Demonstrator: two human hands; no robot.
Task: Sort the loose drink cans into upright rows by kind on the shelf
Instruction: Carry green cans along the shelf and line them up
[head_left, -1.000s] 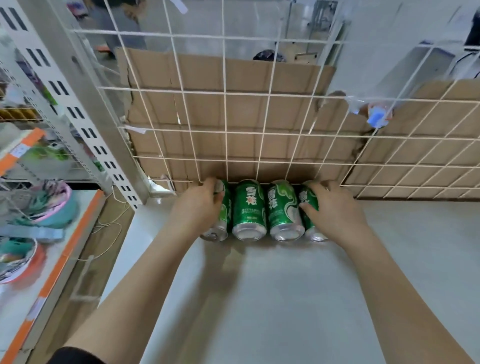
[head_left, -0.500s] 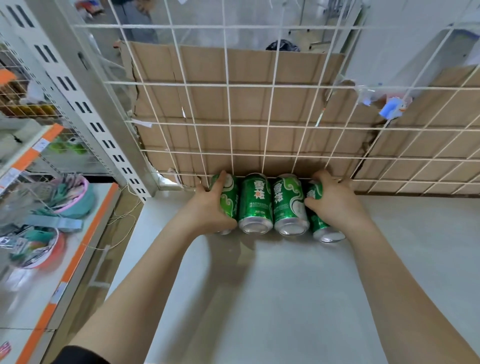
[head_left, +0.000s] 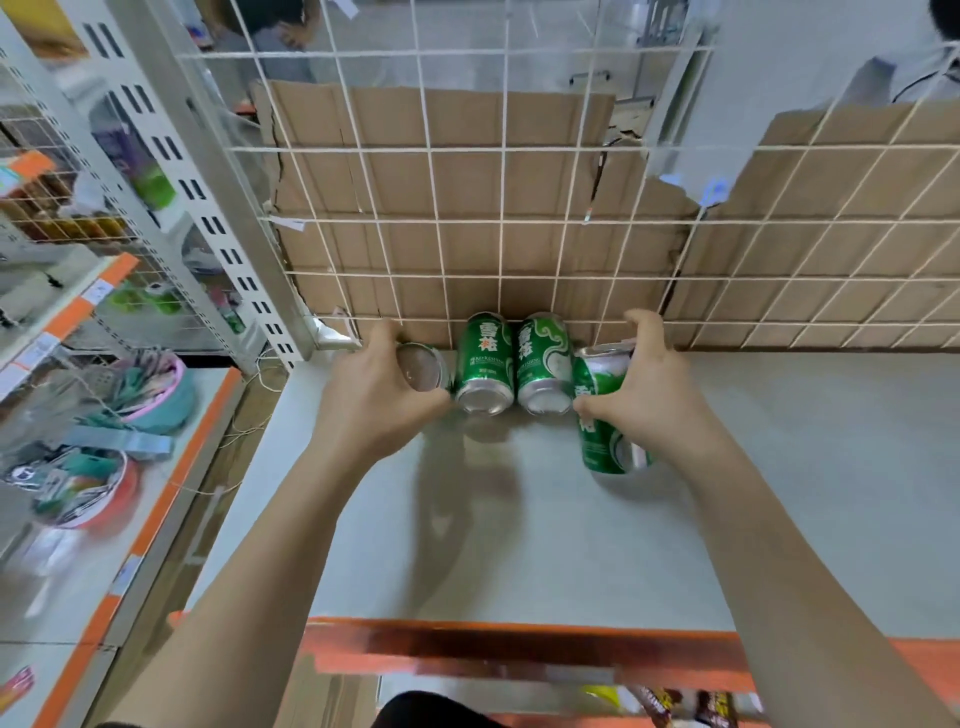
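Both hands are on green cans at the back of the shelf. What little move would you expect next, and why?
Probably setting both held cans upright. The left hand has its can tipped, one silver end showing, and the right hand holds its can angled off the row, while the two middle cans lie on their sides against the wire grid.

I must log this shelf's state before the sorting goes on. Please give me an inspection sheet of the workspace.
Surface: pale grey shelf with an orange front edge, bare in front of the cans.
Job's things: two middle cans lie on their sides against the wire grid; all four are green.
Clutter: nothing seen on this shelf.
Grippers: left hand holds the leftmost can, its shiny end facing the camera; right hand grips the rightmost can, pulled nearer than the row.
Cables: thin wires hang beside the shelf's left edge.
Surroundings: cardboard behind the grid; neighbouring shelf with colourful goods at left.
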